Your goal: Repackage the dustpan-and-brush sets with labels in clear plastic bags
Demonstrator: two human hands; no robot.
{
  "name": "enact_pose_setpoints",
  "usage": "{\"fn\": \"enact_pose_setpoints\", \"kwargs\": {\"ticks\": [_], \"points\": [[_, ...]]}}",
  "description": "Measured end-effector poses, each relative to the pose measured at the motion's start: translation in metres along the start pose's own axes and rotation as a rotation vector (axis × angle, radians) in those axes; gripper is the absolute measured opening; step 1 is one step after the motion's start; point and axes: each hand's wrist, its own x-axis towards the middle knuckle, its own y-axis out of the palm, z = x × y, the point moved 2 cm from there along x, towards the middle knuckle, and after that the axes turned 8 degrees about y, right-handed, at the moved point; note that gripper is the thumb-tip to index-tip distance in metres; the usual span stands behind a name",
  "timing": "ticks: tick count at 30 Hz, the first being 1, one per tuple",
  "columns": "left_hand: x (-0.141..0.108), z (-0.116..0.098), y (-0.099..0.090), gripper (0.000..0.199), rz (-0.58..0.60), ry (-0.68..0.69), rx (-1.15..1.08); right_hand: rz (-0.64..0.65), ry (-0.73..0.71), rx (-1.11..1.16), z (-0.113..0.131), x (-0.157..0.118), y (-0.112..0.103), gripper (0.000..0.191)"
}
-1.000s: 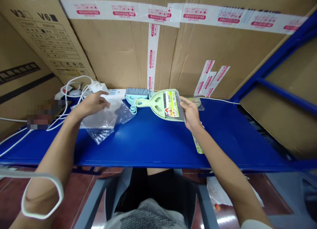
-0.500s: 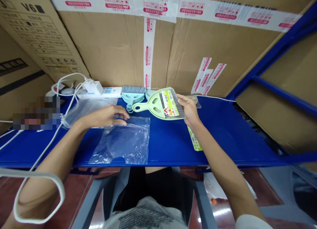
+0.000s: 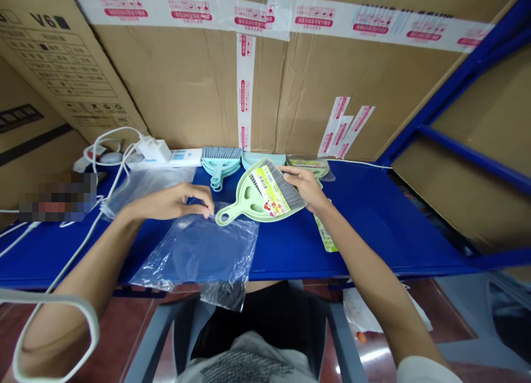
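My right hand (image 3: 306, 188) grips the bristle end of a green dustpan-and-brush set (image 3: 253, 198), which has a printed card and is tilted with its looped handle toward the lower left. My left hand (image 3: 188, 200) pinches the top edge of a clear plastic bag (image 3: 199, 250) just left of that handle. The bag drapes over the table's front edge. Behind the set lie a blue brush (image 3: 221, 164) and a blue dustpan (image 3: 261, 159). Another green set in clear wrap (image 3: 309, 164) lies behind my right hand.
A second clear bag (image 3: 145, 187), a white power strip (image 3: 185, 157) and white cables lie at the left of the blue table (image 3: 373, 223). A green card (image 3: 326, 234) is beside my right forearm. Cardboard stands behind.
The green set has moved down and left and turned, with its handle now by my left hand. My left hand has drawn the bag's top edge up, and its lower part has slid over the table edge.
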Motion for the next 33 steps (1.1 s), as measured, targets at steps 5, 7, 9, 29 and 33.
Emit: {"fn": "enact_pose_setpoints", "kwargs": {"ticks": [5,7,9,29,33], "points": [[0.010,0.000,0.008,0.015,-0.102,0.151,0.022,0.105,0.092,0.050,-0.005,-0.008,0.019,0.037],[0.015,0.000,0.014,0.014,-0.132,0.190,0.052,0.131,0.130,0.063,-0.010,-0.011,0.028,0.035],[0.018,0.001,0.019,0.015,-0.164,0.195,0.091,0.168,0.157,0.060,-0.015,-0.015,0.036,0.035],[0.026,0.003,0.034,0.011,-0.246,0.236,0.165,0.413,0.264,-0.007,-0.025,-0.054,0.080,0.044],[0.024,0.007,0.030,0.011,-0.234,0.216,0.155,0.508,0.312,0.007,-0.025,-0.054,0.079,0.052]]}}
